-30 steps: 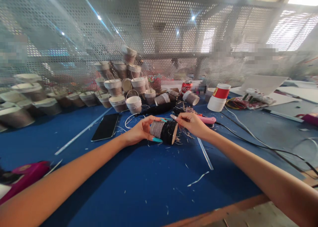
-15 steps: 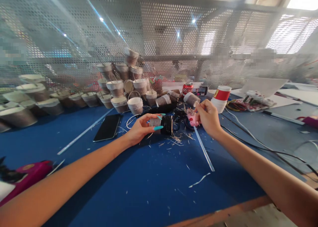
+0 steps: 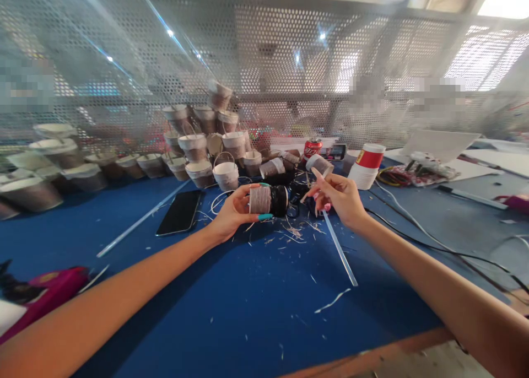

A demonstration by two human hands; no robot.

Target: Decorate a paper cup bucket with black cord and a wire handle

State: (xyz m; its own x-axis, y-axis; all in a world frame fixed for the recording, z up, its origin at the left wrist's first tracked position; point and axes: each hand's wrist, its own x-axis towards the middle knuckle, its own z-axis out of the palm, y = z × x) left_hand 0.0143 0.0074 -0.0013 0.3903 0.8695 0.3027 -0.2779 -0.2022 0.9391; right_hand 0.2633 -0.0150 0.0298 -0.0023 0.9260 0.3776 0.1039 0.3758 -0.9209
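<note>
My left hand [image 3: 231, 212] is closed round a small cup [image 3: 268, 200] lying on its side just above the blue table [image 3: 248, 312]. The cup is wound with grey twine on its left half and is black on its right half. My right hand [image 3: 339, 195] is just right of the cup, fingers curled round a pink glue gun [image 3: 326, 206] that is mostly hidden in the fist. A clear glue stick [image 3: 339, 250] lies on the table below this hand. Twine scraps are scattered under both hands.
Several twine-wrapped cups with wire handles [image 3: 206, 146] are piled at the back against a perforated metal screen [image 3: 264, 64]. A black phone [image 3: 181, 211], a soda can [image 3: 312, 146], stacked red-and-white paper cups [image 3: 366, 166], black cables [image 3: 433, 246] and a magenta tool [image 3: 49, 290] lie around.
My right hand left the cup, took up the pink glue gun from the table and now holds it beside the cup. My left hand turned and lifted the cup slightly.
</note>
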